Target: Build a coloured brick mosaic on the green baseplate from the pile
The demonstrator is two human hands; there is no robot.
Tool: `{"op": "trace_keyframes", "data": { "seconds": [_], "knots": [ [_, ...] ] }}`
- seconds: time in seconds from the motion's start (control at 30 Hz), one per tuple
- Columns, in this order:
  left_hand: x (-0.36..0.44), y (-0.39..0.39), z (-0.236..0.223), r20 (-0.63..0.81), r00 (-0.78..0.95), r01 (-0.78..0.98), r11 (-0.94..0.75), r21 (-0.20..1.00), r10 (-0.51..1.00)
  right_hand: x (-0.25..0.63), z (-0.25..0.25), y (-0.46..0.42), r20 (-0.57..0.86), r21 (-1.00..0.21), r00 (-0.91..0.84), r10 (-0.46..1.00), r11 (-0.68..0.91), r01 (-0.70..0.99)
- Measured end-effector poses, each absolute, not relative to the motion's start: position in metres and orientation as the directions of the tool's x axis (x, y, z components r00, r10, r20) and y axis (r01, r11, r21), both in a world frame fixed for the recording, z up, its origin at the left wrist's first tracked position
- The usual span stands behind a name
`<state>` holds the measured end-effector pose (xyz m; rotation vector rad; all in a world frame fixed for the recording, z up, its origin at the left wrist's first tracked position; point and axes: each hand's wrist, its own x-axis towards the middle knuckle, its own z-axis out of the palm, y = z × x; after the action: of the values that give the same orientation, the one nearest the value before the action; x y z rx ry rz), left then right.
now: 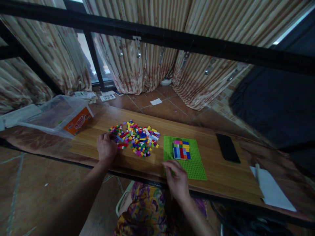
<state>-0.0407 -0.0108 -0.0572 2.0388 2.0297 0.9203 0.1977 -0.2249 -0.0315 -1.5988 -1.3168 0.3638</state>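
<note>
My left hand (107, 146) rests at the left edge of a loose pile of small coloured toy bricks (141, 137). Its fingers are curled in against the bricks, and I cannot make out what is between them. Over the near left part of a green baseplate (197, 164) is my right hand (177, 179). Thumb and forefinger are pinched together there; anything between them is too small to tell. A square block built of multicoloured bricks (181, 150) sits on the baseplate, just beyond the right fingertips.
A clear plastic tub (57, 114) with an orange label stands at the left. A black phone (227, 148) lies on the wooden board (211, 177), right of the baseplate. White paper (275, 191) lies at the far right. A dark metal bar (157, 36) crosses before the curtains.
</note>
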Motion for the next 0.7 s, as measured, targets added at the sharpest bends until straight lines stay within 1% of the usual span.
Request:
{"op": "trace_keyframes", "data": {
  "seconds": [0.07, 0.17, 0.33, 0.43, 0.53, 0.6, 0.7],
  "knots": [
    [-0.041, -0.011, -0.057, 0.329, -0.082, 0.870, -0.094, 0.484, 0.941, 0.183, -0.038, -0.230, 0.326, -0.824, 0.304, 0.895, 0.112, 0.555],
    [-0.041, -0.010, -0.058, 0.328, -0.083, 0.869, -0.093, 0.487, 0.941, 0.178, -0.046, -0.235, 0.335, -0.805, 0.278, 0.900, 0.120, 0.581],
    [-0.044, -0.008, -0.060, 0.347, -0.087, 0.854, -0.109, 0.508, 0.934, 0.193, -0.052, -0.248, 0.378, -0.718, 0.267, 0.886, 0.098, 0.689],
    [-0.045, -0.007, -0.061, 0.348, -0.070, 0.851, -0.126, 0.509, 0.935, 0.206, -0.055, -0.260, 0.420, -0.611, 0.274, 0.865, 0.047, 0.790],
    [-0.046, -0.005, -0.062, 0.339, -0.072, 0.863, -0.112, 0.493, 0.938, 0.221, -0.060, -0.270, 0.456, -0.463, 0.285, 0.843, -0.049, 0.885],
    [-0.047, -0.004, -0.064, 0.333, -0.071, 0.873, -0.103, 0.477, 0.940, 0.231, -0.064, -0.275, 0.449, -0.373, 0.295, 0.844, -0.123, 0.920],
    [-0.049, -0.001, -0.066, 0.342, -0.058, 0.880, -0.114, 0.461, 0.938, 0.241, -0.067, -0.278, 0.396, -0.287, 0.321, 0.860, -0.216, 0.933]
  ]
}}
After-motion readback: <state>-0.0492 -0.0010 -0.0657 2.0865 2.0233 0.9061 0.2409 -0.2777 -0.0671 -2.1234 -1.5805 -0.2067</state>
